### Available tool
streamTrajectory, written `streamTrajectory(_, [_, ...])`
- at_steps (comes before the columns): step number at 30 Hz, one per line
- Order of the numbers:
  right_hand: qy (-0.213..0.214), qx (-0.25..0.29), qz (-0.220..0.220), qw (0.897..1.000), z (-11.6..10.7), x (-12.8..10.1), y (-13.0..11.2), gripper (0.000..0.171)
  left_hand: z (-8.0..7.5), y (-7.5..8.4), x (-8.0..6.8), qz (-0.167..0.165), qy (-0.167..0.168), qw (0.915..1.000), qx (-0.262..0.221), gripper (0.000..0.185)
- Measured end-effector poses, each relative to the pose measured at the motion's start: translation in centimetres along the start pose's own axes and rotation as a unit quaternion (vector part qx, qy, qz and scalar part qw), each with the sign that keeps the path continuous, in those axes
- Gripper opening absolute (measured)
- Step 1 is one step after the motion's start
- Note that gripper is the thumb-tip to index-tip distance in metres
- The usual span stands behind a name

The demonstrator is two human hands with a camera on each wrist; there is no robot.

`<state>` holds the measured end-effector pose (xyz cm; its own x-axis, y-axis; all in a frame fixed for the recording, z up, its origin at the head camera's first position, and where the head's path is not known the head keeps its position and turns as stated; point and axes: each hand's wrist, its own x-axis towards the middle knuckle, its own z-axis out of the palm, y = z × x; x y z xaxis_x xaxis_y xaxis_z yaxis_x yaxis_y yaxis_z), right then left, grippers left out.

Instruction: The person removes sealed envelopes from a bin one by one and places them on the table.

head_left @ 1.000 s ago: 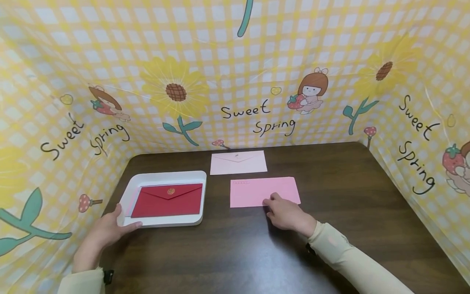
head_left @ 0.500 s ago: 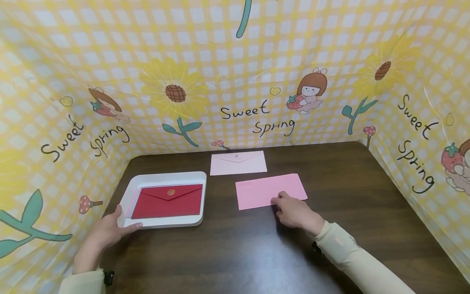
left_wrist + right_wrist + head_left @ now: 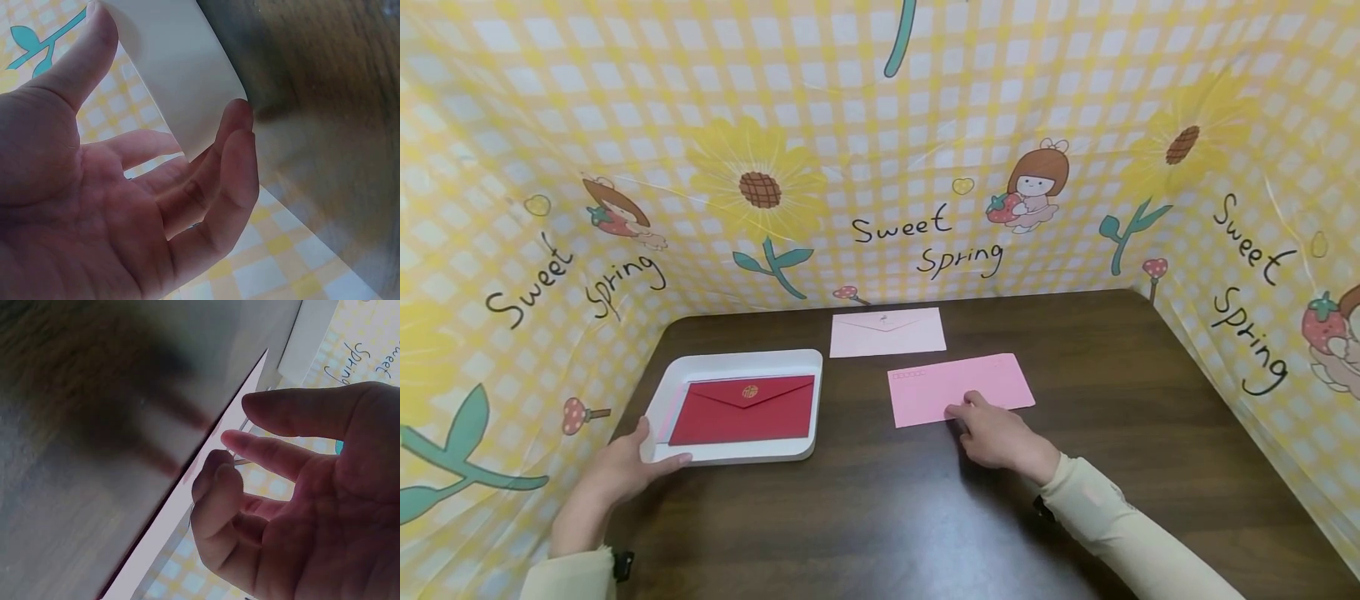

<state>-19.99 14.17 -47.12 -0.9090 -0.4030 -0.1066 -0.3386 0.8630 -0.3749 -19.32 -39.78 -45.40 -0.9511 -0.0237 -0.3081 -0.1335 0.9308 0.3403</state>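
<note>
Envelope in pink (image 3: 936,393) is lying at three o'clock from white tray (image 3: 752,452); right hand (image 3: 996,437) is touching it, thumb apart, left hand (image 3: 621,467) clamping tray corner. Fingertip-only contact is probably risking slips.

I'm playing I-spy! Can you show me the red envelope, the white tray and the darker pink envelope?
red envelope (image 3: 742,422), head view, just below the flap's tip
white tray (image 3: 752,452), head view, its near side
darker pink envelope (image 3: 949,387), head view, near its middle
</note>
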Motion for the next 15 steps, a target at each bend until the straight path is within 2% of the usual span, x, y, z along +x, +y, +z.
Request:
streamTrajectory(7, [-0.023,-0.009,0.017,1.000,0.1,-0.2,0.0,0.040,0.1,0.1,-0.1,0.001,0.002,1.0000,0.006,0.124])
streamTrajectory(15, [-0.019,-0.007,0.025,0.999,-0.4,-0.6,1.5,0.042,0.1,0.0,0.0,-0.003,-0.001,1.0000,0.003,0.127])
